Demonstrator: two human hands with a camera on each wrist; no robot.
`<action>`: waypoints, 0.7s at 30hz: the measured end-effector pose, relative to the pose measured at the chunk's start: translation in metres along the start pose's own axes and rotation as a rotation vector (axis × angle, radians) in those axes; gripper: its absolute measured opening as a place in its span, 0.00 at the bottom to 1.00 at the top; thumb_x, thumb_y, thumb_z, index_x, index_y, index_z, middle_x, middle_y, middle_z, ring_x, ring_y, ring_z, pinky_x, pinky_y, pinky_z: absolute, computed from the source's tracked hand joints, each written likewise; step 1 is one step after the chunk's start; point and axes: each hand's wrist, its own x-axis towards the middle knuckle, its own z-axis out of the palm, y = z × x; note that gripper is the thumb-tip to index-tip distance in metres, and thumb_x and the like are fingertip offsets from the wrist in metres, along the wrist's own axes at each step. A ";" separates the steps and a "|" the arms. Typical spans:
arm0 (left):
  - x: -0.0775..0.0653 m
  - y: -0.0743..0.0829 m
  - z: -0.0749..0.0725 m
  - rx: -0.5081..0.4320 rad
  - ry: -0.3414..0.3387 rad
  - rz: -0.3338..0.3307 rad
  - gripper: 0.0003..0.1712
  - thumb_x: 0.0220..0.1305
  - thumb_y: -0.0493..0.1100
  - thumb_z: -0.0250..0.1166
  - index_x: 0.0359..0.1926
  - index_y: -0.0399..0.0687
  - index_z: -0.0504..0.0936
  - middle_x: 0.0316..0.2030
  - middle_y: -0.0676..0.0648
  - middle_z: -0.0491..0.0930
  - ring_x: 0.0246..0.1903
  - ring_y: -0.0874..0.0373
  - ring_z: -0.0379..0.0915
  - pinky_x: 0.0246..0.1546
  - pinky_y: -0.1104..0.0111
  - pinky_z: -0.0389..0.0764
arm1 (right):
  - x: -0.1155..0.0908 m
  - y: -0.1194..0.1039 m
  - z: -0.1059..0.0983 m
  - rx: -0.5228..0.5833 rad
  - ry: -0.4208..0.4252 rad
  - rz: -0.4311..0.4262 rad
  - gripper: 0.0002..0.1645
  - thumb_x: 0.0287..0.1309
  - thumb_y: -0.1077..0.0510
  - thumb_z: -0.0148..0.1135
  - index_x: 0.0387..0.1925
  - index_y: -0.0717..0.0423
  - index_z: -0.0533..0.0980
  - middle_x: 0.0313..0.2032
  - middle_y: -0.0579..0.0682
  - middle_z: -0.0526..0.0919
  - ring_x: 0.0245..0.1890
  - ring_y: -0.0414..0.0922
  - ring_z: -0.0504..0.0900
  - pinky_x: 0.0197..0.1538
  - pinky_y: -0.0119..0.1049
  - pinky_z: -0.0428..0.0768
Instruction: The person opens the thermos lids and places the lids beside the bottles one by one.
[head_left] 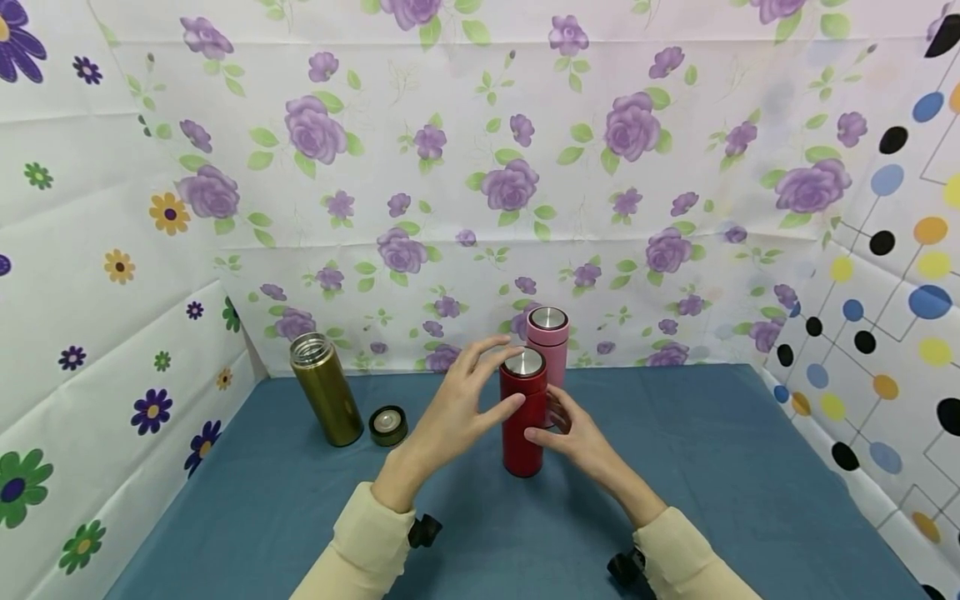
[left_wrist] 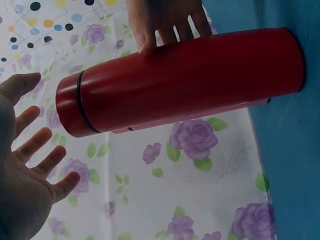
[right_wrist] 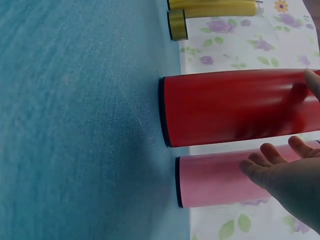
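A red thermos flask (head_left: 523, 425) with a steel-topped lid (head_left: 524, 362) stands upright on the table. Beside that lid my left hand (head_left: 457, 400) spreads its fingers; the left wrist view shows a gap between the left hand (left_wrist: 30, 165) and the flask. On the flask's other side is my right hand (head_left: 576, 433), thumb in front and loosely bent fingers at its right. In the right wrist view, the fingers of the right hand (right_wrist: 285, 175) sit apart from the red wall, over the pink thermos flask (right_wrist: 220, 180). This pink flask stands upright just behind.
To the left stands an olive-gold thermos flask (head_left: 326, 392) with its mouth uncovered. A matching lid (head_left: 387, 425) lies beside it on the blue tablecloth (head_left: 247, 508). Flowered sheets (head_left: 450, 192) hang behind and at the left; a dotted sheet (head_left: 885, 333) hangs at the right.
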 end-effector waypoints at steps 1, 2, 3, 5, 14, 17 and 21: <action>0.000 0.000 0.001 0.000 0.001 -0.003 0.35 0.72 0.48 0.70 0.76 0.55 0.69 0.75 0.49 0.62 0.72 0.52 0.61 0.67 0.45 0.71 | 0.000 0.000 0.000 -0.001 -0.002 -0.001 0.49 0.66 0.49 0.72 0.80 0.44 0.57 0.75 0.54 0.66 0.75 0.59 0.64 0.73 0.63 0.64; 0.000 0.000 0.003 0.001 0.002 -0.005 0.35 0.72 0.48 0.70 0.76 0.55 0.69 0.75 0.49 0.62 0.72 0.52 0.60 0.67 0.44 0.71 | 0.001 0.001 0.001 -0.001 -0.006 0.000 0.48 0.66 0.49 0.72 0.80 0.44 0.57 0.75 0.54 0.66 0.74 0.59 0.65 0.73 0.63 0.65; 0.001 0.000 0.004 0.002 0.002 -0.004 0.35 0.72 0.48 0.70 0.76 0.55 0.69 0.75 0.49 0.62 0.72 0.51 0.60 0.66 0.44 0.72 | 0.002 0.001 0.001 0.002 -0.008 0.000 0.48 0.66 0.49 0.72 0.80 0.44 0.58 0.75 0.53 0.67 0.74 0.59 0.65 0.73 0.62 0.66; 0.001 -0.001 0.006 0.002 0.005 -0.003 0.35 0.72 0.48 0.70 0.76 0.54 0.70 0.75 0.48 0.62 0.72 0.50 0.60 0.65 0.44 0.72 | 0.003 0.002 0.002 0.000 -0.010 0.003 0.49 0.65 0.50 0.73 0.80 0.44 0.57 0.75 0.53 0.66 0.74 0.58 0.65 0.72 0.62 0.66; 0.002 -0.004 0.014 0.007 0.016 -0.013 0.34 0.72 0.47 0.69 0.75 0.53 0.70 0.75 0.48 0.61 0.71 0.48 0.61 0.66 0.45 0.71 | 0.008 0.008 0.007 0.014 0.000 0.012 0.49 0.64 0.51 0.74 0.79 0.44 0.59 0.72 0.53 0.70 0.71 0.57 0.70 0.70 0.60 0.71; 0.002 -0.005 0.017 0.008 0.014 -0.014 0.34 0.72 0.47 0.69 0.75 0.54 0.70 0.75 0.48 0.60 0.72 0.48 0.60 0.67 0.44 0.70 | 0.009 0.010 0.009 0.009 -0.006 -0.016 0.46 0.63 0.52 0.74 0.77 0.43 0.62 0.69 0.52 0.73 0.66 0.54 0.73 0.68 0.58 0.73; 0.002 -0.005 0.018 -0.002 0.011 -0.018 0.34 0.72 0.48 0.69 0.75 0.55 0.69 0.75 0.48 0.60 0.73 0.49 0.59 0.68 0.43 0.69 | 0.009 0.010 0.011 0.000 -0.011 -0.034 0.43 0.64 0.52 0.74 0.75 0.45 0.64 0.67 0.52 0.75 0.63 0.53 0.75 0.66 0.57 0.75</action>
